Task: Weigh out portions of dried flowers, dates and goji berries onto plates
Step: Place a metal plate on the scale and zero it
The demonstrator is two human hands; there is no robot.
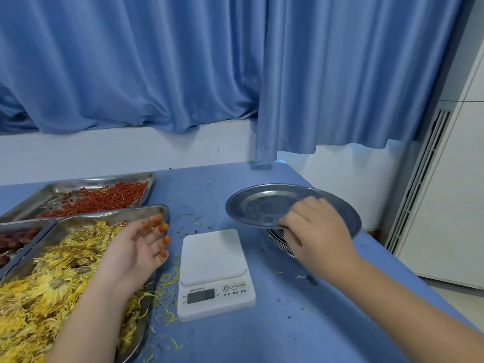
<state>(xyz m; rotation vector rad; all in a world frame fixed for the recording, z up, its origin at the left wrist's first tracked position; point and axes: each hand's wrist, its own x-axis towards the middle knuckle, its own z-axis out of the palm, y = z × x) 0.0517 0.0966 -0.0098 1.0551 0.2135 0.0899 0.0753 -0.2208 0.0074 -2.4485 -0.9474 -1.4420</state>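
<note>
The left hand (136,247) hovers with fingers relaxed, holding nothing, over the dried flowers (52,284). Beside it stands the scale (214,271). Beyond the scale, the right hand (314,229) grips the plate (262,203) by its near rim.

- The scale (213,273) stands mid-desk (288,323), toward the near edge.
- Three trays fill the left side. The flower tray (86,221) is nearest, the goji berry tray (78,183) behind it, and the date tray (23,224) at the left edge.
- Right of the scale, a plate (259,205) sits above a wire rack (275,235).
- Loose petals (167,281) lie between flower tray and scale.
</note>
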